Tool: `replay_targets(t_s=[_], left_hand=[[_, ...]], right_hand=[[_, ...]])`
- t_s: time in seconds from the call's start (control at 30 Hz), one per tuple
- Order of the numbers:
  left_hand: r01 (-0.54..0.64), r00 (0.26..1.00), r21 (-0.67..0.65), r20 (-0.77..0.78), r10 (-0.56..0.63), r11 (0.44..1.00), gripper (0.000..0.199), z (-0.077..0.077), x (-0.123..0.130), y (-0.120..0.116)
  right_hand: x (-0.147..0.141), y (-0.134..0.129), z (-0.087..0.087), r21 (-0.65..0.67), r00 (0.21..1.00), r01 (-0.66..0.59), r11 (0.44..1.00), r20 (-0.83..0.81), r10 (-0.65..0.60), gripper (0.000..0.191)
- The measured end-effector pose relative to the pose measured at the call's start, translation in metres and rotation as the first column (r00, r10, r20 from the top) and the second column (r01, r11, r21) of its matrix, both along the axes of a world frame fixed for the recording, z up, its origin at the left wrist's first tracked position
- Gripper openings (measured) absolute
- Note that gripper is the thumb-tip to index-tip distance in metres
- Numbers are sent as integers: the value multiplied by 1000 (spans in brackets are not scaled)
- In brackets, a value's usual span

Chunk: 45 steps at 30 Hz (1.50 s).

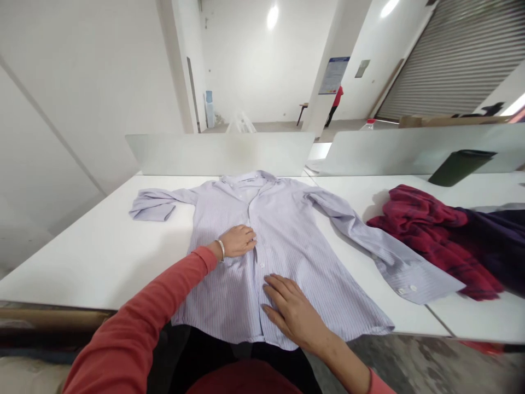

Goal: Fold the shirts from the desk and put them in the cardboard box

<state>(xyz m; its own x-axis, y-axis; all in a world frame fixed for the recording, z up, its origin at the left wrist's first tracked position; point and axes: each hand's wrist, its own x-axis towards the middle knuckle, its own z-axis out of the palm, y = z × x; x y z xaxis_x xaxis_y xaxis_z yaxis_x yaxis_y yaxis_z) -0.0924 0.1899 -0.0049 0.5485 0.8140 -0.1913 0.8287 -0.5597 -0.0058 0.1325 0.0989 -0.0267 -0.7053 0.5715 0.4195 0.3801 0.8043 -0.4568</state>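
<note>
A light purple striped button-up shirt (287, 230) lies front up on the white table, its collar at the far side and its sleeves out to both sides. My left hand (238, 241) is closed at the front placket near mid-chest, fingers together and fingertips at the button edge. Just below them the placket gapes a little. Lower down and to the right, my right hand (292, 309) rests on the shirt with its fingers stretched out beside the placket. A white button (262, 265) shows between the two hands.
Red plaid cloth (430, 235) and dark purple cloth (498, 241) are heaped at the right, close to the shirt's cuff. A frosted divider (184, 156) borders the table's far edge. A dark green object (461, 167) stands at the back right. Someone in red stands far off behind a pillar.
</note>
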Motion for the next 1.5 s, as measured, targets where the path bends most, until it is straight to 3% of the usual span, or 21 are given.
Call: replay_targets(t_s=[0.13,0.3,0.53,0.7,0.83,0.97,1.13,1.3,1.4,1.5], left_hand=[[-125,991,41,-31,127,991,38,-4,4,7],[-226,973,-58,-69,222,972,49,-14,-1,18],[-298,950,-108,-136,283,949,51,-3,-7,28],[-115,991,-121,-85,105,986,57,6,4,-9],[-69,995,-144,-76,59,987,56,16,10,-41],[2,999,-160,-46,-10,987,56,35,13,-68],[116,993,-207,5,-118,971,58,63,17,-111],[107,994,-243,17,-106,964,60,69,6,-164],[64,996,-254,-48,-79,965,56,67,-7,-190],[26,996,-309,-78,-52,951,54,79,-16,-203]], right_hand=[[0,0,-1,5,1000,-8,1000,5,8,25],[2,1,2,-16,999,-39,999,3,39,24],[7,1,13,-74,992,-124,989,17,126,22],[8,-3,16,-90,990,-133,987,30,136,21],[12,4,25,-143,975,-199,970,70,210,22],[16,29,36,-142,952,-269,953,111,286,28],[-5,74,31,-91,956,-164,982,232,181,35],[-38,92,12,-185,902,-107,977,395,174,39],[-43,88,5,-228,878,-123,966,428,213,40],[-42,85,7,-248,859,-112,962,462,219,42]])
